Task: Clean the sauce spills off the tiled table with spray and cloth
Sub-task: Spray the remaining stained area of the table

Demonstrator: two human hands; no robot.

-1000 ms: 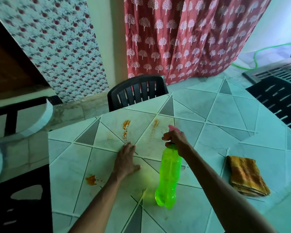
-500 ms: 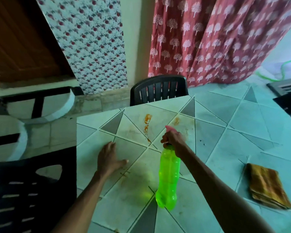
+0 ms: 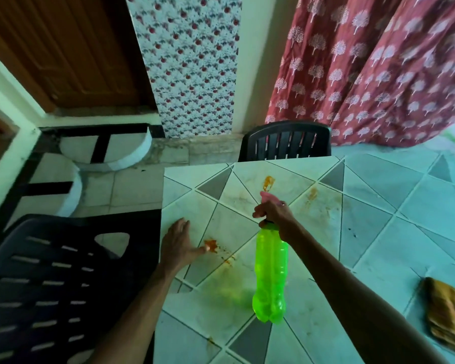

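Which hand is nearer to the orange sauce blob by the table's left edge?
Left. The left hand lies flat on the table, its thumb tip at the sauce blob; the right hand is farther right, gripping the neck of the spray bottle.

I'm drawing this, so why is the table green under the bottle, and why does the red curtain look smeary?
Head view: light shines through the see-through green spray bottle, tinting the tiled table green below it; head view: the red curtain is blurred, probably because the camera was moving; head view: the wide lens also bends straight edges near the corners.
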